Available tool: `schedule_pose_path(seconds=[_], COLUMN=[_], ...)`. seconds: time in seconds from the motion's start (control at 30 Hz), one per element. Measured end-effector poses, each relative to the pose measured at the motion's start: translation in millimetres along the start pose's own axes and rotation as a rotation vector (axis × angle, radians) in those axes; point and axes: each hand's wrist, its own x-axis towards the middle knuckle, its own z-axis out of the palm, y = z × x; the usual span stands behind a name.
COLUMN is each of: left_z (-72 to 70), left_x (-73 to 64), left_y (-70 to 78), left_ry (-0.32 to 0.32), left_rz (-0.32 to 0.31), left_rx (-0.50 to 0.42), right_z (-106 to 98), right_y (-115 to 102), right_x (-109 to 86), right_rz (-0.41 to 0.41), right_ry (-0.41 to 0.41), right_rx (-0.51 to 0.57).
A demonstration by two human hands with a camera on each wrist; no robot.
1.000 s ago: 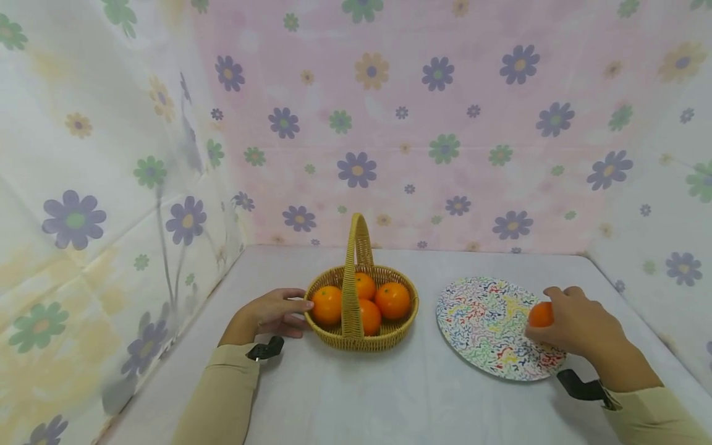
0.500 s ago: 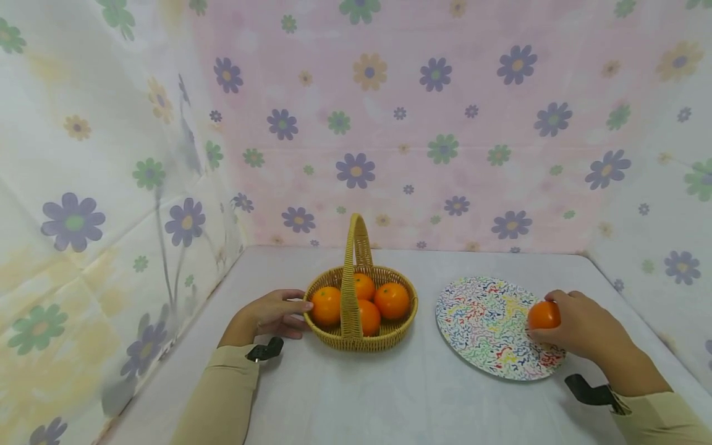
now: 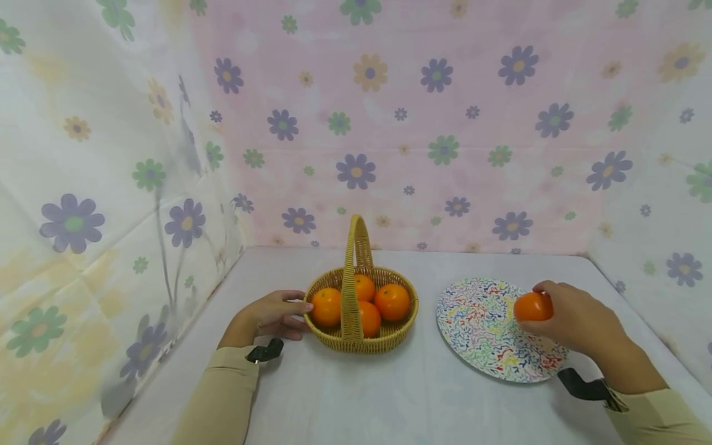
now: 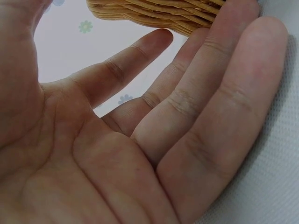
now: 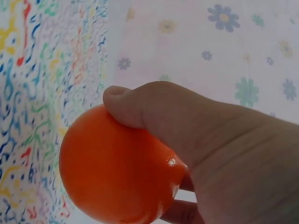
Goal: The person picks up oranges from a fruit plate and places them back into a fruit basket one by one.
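Note:
My right hand [image 3: 581, 318] grips an orange [image 3: 534, 307] over the right part of a round, multicoloured speckled board [image 3: 478, 327]. In the right wrist view the thumb lies along the top of the glossy orange [image 5: 117, 168], with fingers partly hidden behind it. At the left end of a yellow wicker basket [image 3: 384, 343], my left hand [image 3: 272, 314] touches the rim with its fingertips. The left wrist view shows this hand's fingers extended, palm bare, against the basket weave [image 4: 154, 10]. Several oranges [image 3: 392, 302] sit in the basket, partly hidden by its tall arched handle [image 3: 351, 278].
A white cloth [image 3: 389, 395] covers the table, and a gap of it separates the basket from the board. Flower-print fabric [image 3: 411, 148] walls in the back and both sides. Each wrist carries a black mount [image 3: 584, 386] near the sleeve.
The orange in my right hand has risen a little from the board's right part and shifted slightly left. My left hand and the basket stay in place.

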Motion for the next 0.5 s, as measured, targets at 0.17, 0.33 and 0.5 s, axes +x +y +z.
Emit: schedule_pose_path(seconds=[0.17, 0.33, 0.5], left_z=[-0.7, -1.6, -1.2], left_x=[-0.4, 0.2, 0.7], left_y=[0.3, -0.1, 0.1], left_ry=[-0.008, -0.004, -0.011], left_rz=[0.006, 0.011, 0.006], left_rx=[0.003, 0.003, 0.0], right_z=[-4.5, -10.3, -11.4], right_y=[-19.2, -39.1, -53.8], right_x=[3.6, 6.8, 9.4], right_rz=[-0.05, -0.087, -0.103], right_ry=[0.036, 0.062, 0.078], right_rx=[0.011, 0.038, 0.08])
